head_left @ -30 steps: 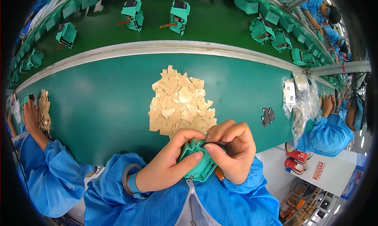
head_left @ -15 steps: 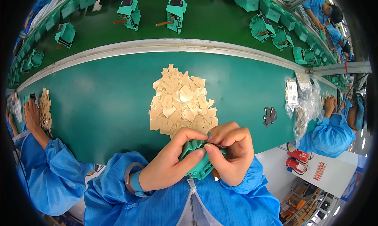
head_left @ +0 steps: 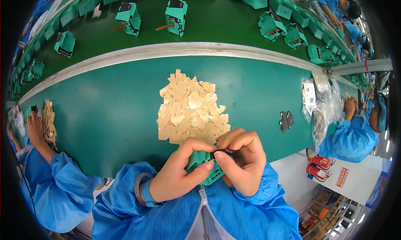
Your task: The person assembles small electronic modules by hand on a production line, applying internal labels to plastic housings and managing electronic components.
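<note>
Landmark: the heap of tan paper pieces (head_left: 192, 108), loose on the green worktop (head_left: 104, 114).
Green housing: just on the wearer's side of the heap, held up between both hands; a hollow plastic shell, its inside mostly hidden by fingers.
Left hand (head_left: 179, 173): at the heap's near edge, thumb and fingers closed round the housing's left side.
Right hand (head_left: 244, 164): near the heap's lower right corner, thumb and forefinger pinching a thin black strip (head_left: 225, 151) against the housing's upper edge.
Black pieces (head_left: 286, 121): right of the heap, a small cluster flat on the worktop.
Clear bags (head_left: 321, 114): farther right of the heap, crumpled, one with a white label; their contents are too unclear to name.
Middle shells (head_left: 174, 16): two beyond the heap, past the metal rail (head_left: 200, 49), each with a black part on top and a brown ribbon sticking out.
Right-hand shells (head_left: 295, 36): beyond the heap to its right, uncovered, with dark and brownish parts inside.
Left-hand shell (head_left: 65, 44): beyond the heap to its left, a brown ribbon below it.
Co-worker's hand (head_left: 34, 125): well left of the heap, beside another tan pile (head_left: 49, 123).
</note>
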Demonstrator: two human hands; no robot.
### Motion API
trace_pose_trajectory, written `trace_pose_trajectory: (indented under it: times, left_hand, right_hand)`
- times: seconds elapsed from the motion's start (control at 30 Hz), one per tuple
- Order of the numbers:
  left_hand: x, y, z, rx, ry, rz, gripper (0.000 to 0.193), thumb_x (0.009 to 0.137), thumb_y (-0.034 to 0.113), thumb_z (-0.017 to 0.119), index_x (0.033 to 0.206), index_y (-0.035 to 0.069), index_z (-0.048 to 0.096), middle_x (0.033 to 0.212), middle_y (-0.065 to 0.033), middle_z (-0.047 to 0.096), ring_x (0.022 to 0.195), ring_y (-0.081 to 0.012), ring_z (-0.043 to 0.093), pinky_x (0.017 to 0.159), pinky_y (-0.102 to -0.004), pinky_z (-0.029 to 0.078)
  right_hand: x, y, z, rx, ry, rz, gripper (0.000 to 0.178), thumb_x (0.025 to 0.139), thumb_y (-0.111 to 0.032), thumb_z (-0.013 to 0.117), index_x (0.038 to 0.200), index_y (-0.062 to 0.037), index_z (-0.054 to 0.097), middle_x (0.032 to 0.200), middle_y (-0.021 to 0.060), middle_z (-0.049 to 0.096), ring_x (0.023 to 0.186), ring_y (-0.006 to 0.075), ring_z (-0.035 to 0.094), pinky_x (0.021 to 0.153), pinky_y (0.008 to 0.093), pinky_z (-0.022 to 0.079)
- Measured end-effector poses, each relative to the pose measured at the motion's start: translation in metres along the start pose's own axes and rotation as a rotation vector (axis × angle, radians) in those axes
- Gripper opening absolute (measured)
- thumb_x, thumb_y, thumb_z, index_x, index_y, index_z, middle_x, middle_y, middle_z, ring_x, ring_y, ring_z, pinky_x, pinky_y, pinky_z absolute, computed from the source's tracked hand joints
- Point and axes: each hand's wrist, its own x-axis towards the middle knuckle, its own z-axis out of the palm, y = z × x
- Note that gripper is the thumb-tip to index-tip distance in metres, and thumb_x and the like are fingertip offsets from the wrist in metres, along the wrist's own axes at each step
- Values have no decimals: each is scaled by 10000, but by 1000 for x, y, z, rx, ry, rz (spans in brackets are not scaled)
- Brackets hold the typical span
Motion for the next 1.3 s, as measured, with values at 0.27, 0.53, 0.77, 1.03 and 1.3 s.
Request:
trace_pose_trajectory:
  times: [0.27,0.53,0.77,1.03,1.3]
  left_hand:
    - [-6,-18,-7,88,108,230,369,782,53,652,1078,25,433,954,-133,539,805,-156,532,697,-279,428]
    - [-7,-27,-13,340,169,568,435,722,173,735,1080,33,532,938,-179,527,689,-207,534,587,-299,459]
    - [-7,-27,-18,452,139,639,438,709,205,749,1069,67,539,957,-146,492,715,-202,513,585,-297,433]
    - [-6,-28,-18,436,152,663,504,677,177,774,1084,71,496,953,-144,505,708,-197,507,579,-303,403]
    - [-4,-27,-18,362,139,692,577,667,123,785,1127,101,438,971,-168,503,713,-208,518,576,-305,422]
  right_hand:
    - [-4,1,-2,-71,-99,-109,259,705,89,650,868,-48,502,900,100,570,800,189,536,716,305,429]
    - [-4,-15,6,-446,75,-578,295,567,-2,754,785,-79,570,953,81,527,875,254,483,766,371,433]
    - [0,-20,-6,-151,-193,-54,271,666,-19,741,811,-76,519,948,81,511,843,210,480,710,303,393]
    - [7,-22,-6,-99,-242,29,247,693,-36,728,808,-70,513,957,90,494,881,208,484,744,304,392]
    - [8,-24,-4,-129,-238,46,253,684,-31,733,796,-72,509,956,89,495,890,227,489,774,321,388]
